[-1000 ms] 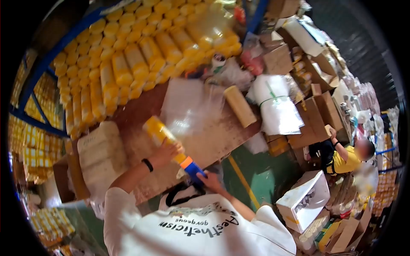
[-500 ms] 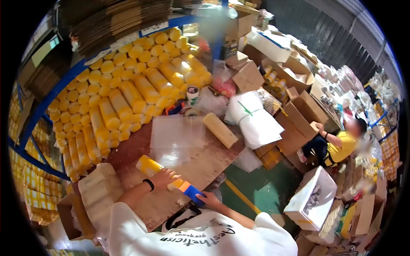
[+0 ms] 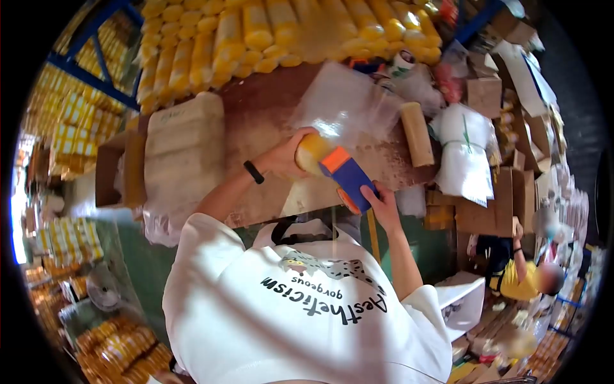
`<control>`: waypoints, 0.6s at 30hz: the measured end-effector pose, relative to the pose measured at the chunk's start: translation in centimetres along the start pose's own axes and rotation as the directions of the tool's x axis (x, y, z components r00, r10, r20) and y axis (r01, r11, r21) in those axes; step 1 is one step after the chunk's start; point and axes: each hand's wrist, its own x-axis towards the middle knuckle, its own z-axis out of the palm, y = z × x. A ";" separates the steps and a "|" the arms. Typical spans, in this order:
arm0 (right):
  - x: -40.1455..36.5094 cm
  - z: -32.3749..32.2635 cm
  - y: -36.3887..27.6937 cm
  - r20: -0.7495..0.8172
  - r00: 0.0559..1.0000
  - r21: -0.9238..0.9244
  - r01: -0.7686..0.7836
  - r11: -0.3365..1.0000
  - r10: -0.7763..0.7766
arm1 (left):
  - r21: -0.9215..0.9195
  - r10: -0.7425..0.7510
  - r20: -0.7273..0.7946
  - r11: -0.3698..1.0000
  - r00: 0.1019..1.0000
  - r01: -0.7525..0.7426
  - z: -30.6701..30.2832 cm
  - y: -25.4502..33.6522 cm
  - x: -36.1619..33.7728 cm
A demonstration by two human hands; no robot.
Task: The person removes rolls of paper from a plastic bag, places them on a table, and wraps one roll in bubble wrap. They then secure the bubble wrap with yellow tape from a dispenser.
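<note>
My left hand [image 3: 288, 155], with a black band at the wrist, is wrapped round a yellow cylindrical pack [image 3: 311, 153] above the table. One rounded end of the pack faces up toward me. My right hand [image 3: 382, 203] grips a blue and orange tape dispenser [image 3: 350, 180] by its lower part. The dispenser's orange end is right at the side of the yellow pack and overlaps it in this view. Beneath both hands lies the worn reddish-brown tabletop [image 3: 256, 121]. Clear plastic sheets [image 3: 332, 102] are spread just beyond the pack.
Stacked yellow packs [image 3: 256, 32] line the table's far side. A beige wrapped block [image 3: 183, 150] stands left, beside an open carton [image 3: 119, 169]. To the right are a tan roll [image 3: 417, 134], a tied white bundle [image 3: 464, 150] and cartons [image 3: 489, 201]. A person in yellow [image 3: 518, 278] sits farther right.
My view has swung left and down. The yellow pack has been raised from the tabletop and turned end-up in my left hand. My right hand has brought the tape dispenser up beside it.
</note>
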 end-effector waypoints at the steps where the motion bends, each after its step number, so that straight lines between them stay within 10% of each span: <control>1: 0.9 0.3 0.8 0.016 1.000 -0.054 0.016 0.998 -0.015 | 0.009 -0.031 -0.020 0.999 0.999 0.031 -0.7 -0.2 -0.5; 6: 4.9 2.4 3.1 0.104 0.992 -0.139 0.082 0.987 -0.068 | 0.004 -0.117 -0.115 0.993 0.986 0.118 -3.3 0.5 -3.0; 9: 6.8 3.9 4.3 0.162 0.983 -0.168 0.116 0.979 -0.088 | 0.491 0.201 -0.221 0.868 0.954 -0.070 -4.6 3.0 -3.9; 12: 7.7 5.7 3.8 0.223 0.971 -0.155 0.125 0.980 -0.088 | 0.607 0.048 -0.396 0.763 0.917 0.222 -3.1 3.4 -4.5; 18: 8.3 8.5 -6.1 0.152 0.980 0.046 -0.134 0.990 0.126 | 0.433 0.041 -0.560 0.866 0.827 0.251 -2.5 2.3 -5.0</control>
